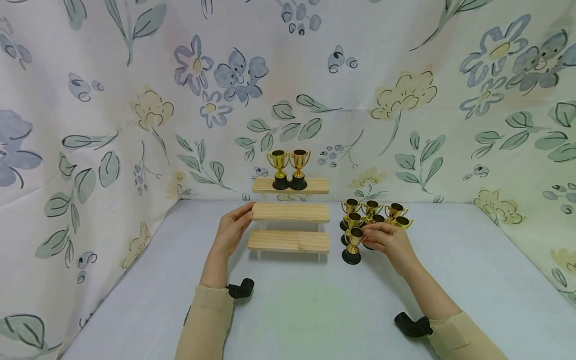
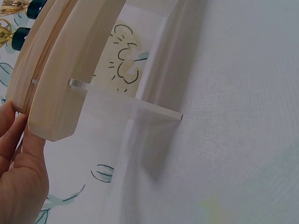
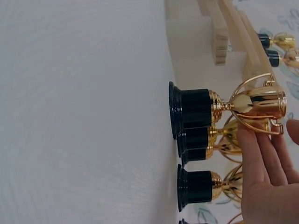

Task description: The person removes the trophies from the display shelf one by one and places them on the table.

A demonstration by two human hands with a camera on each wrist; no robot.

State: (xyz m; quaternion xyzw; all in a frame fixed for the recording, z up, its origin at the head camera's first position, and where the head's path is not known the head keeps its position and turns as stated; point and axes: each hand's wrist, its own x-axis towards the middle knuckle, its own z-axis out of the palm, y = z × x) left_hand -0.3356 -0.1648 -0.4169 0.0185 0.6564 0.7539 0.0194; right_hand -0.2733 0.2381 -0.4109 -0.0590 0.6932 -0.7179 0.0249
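Note:
A tiered wooden shelf (image 1: 288, 241) with clear supports stands on the white table. My left hand (image 1: 234, 226) holds the left end of its middle board (image 1: 290, 212), fingertips and thumb at the board's edges. Two gold trophy cups (image 1: 280, 165) with black bases stand side by side on the top board (image 1: 317, 185). To the right of the shelf, my right hand (image 1: 390, 245) is at the front trophy cup (image 1: 353, 245), which is upright. In the right wrist view, straight fingers (image 3: 252, 154) lie at that cup's handle, with the thumb apart from it.
Several more trophy cups (image 1: 396, 211) stand close together behind the front one, partly hidden by my right hand. A floral cloth (image 1: 288, 90) hangs behind the table (image 1: 297, 310). Black wrist cameras (image 1: 241, 288) sit at both sleeves.

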